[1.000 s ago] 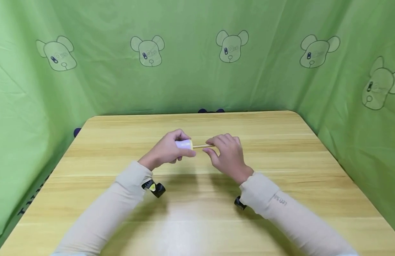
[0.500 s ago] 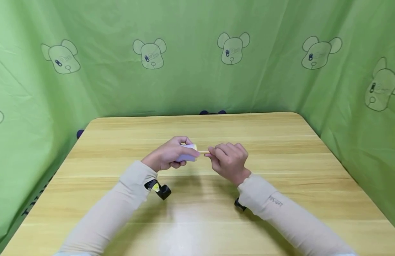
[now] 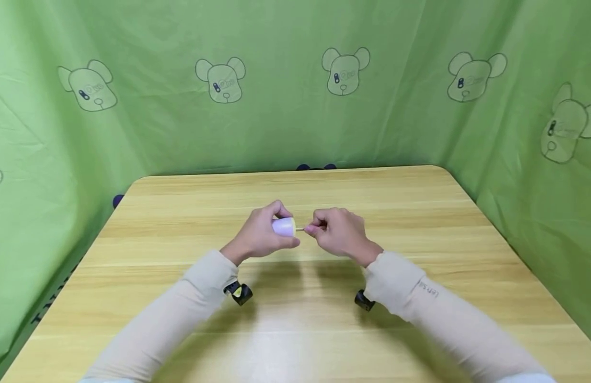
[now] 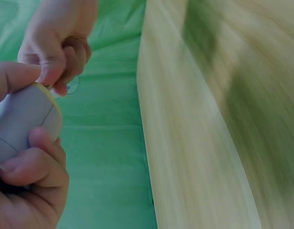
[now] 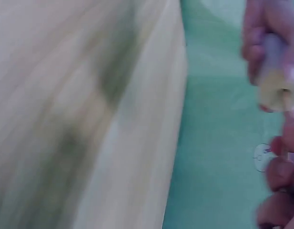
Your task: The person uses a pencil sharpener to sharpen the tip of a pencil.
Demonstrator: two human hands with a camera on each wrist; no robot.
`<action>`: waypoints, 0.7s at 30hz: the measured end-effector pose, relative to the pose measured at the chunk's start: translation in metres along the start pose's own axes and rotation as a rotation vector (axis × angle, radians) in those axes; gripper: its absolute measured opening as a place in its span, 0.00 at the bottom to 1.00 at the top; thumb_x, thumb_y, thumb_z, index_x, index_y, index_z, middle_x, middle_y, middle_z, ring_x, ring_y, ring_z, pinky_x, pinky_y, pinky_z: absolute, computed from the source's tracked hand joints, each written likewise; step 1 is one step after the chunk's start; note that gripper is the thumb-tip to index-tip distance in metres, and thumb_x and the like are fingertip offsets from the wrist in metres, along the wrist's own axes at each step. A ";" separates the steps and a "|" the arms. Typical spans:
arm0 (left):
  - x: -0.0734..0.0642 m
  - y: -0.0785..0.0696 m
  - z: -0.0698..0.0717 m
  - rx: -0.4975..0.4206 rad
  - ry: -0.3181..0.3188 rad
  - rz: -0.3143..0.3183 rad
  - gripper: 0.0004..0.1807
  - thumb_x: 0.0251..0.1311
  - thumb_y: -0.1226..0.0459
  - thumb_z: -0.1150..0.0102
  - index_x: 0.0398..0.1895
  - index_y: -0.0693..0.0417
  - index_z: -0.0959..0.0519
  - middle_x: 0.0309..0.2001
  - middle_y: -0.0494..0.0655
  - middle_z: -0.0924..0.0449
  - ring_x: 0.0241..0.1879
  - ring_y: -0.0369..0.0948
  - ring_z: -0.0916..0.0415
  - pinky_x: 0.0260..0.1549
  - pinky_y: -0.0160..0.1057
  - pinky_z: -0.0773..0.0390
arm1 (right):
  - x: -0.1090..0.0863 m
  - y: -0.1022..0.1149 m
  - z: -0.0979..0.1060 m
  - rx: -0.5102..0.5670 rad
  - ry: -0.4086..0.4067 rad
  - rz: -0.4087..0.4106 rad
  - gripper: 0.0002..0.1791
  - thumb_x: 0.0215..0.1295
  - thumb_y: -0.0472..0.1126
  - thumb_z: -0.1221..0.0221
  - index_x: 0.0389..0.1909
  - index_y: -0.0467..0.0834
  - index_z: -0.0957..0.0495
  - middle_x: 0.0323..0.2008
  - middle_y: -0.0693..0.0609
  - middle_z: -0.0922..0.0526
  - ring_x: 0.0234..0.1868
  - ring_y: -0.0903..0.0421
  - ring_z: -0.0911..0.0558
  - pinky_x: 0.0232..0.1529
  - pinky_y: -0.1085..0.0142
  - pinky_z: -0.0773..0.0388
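My left hand [image 3: 259, 235] grips a lilac, cylinder-shaped pencil sharpener [image 3: 283, 227] with a yellow rim, held above the table. Its fingers and thumb wrap around the body [image 4: 23, 119] in the left wrist view. In the right wrist view, the pale end face [image 5: 270, 90] has a round hole, and a thin pencil [image 5: 286, 101] goes into it. My right hand [image 3: 340, 232] pinches that pencil between thumb and curled fingers. Only a short stretch of pencil shows between the two hands; its tip inside the hole and its far end are hidden.
Below both hands lies a light wooden table [image 3: 295, 330] with rounded far corners. A green curtain [image 3: 285, 122] printed with bear heads closes off the back and sides. A small black camera [image 3: 241, 293] sits at the left wrist, another black camera [image 3: 364, 300] at the right.
The right hand has slid its grip along the pencil and its wrist has turned, fingers now curled tighter. Less pencil shows than one second ago. The left hand has shifted slightly right with the sharpener.
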State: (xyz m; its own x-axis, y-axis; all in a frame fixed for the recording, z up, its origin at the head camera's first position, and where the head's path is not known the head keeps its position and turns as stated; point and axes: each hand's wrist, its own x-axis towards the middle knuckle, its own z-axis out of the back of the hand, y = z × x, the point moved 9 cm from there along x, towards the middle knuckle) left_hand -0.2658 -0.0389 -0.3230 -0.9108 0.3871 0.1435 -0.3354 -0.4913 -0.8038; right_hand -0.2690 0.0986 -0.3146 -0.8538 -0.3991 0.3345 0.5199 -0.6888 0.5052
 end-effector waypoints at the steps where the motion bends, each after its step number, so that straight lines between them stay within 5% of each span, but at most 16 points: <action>1: 0.000 -0.001 -0.001 0.029 -0.005 -0.026 0.23 0.41 0.64 0.24 0.40 0.55 0.27 0.38 0.51 0.22 0.32 0.46 0.24 0.25 0.38 0.21 | 0.002 -0.003 -0.004 0.032 0.086 -0.059 0.16 0.63 0.47 0.37 0.16 0.51 0.27 0.14 0.60 0.28 0.15 0.61 0.34 0.16 0.65 0.43; 4: -0.002 -0.005 -0.005 0.104 0.004 -0.096 0.24 0.42 0.64 0.24 0.41 0.57 0.27 0.41 0.51 0.22 0.34 0.45 0.24 0.27 0.36 0.21 | 0.004 -0.009 -0.015 0.147 0.303 -0.184 0.19 0.67 0.45 0.41 0.15 0.47 0.30 0.14 0.56 0.35 0.16 0.60 0.38 0.18 0.66 0.43; 8: -0.004 -0.007 -0.009 0.176 0.019 -0.158 0.25 0.44 0.63 0.24 0.44 0.57 0.27 0.43 0.51 0.23 0.35 0.44 0.25 0.28 0.34 0.22 | 0.005 -0.011 -0.016 0.141 0.414 -0.228 0.20 0.69 0.45 0.43 0.16 0.45 0.29 0.14 0.56 0.37 0.16 0.59 0.39 0.18 0.67 0.43; 13: -0.001 -0.014 -0.005 0.283 0.016 -0.235 0.26 0.49 0.60 0.26 0.48 0.57 0.28 0.40 0.49 0.23 0.34 0.43 0.26 0.29 0.36 0.23 | 0.011 -0.001 -0.008 -0.085 0.326 -0.092 0.15 0.69 0.47 0.43 0.22 0.48 0.25 0.14 0.57 0.31 0.16 0.59 0.34 0.25 0.62 0.38; 21: 0.002 -0.020 0.001 0.527 0.064 -0.276 0.27 0.53 0.52 0.29 0.53 0.52 0.27 0.38 0.48 0.19 0.33 0.42 0.24 0.30 0.39 0.23 | 0.010 0.011 -0.010 -0.106 0.248 0.060 0.08 0.71 0.42 0.44 0.36 0.43 0.19 0.21 0.57 0.24 0.20 0.61 0.28 0.25 0.64 0.28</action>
State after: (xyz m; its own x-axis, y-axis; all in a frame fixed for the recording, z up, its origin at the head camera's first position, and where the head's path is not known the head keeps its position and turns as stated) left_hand -0.2609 -0.0294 -0.3064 -0.7621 0.5937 0.2583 -0.6468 -0.6803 -0.3446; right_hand -0.2721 0.0810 -0.3139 -0.8090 -0.5686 0.1494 0.5753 -0.7134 0.4001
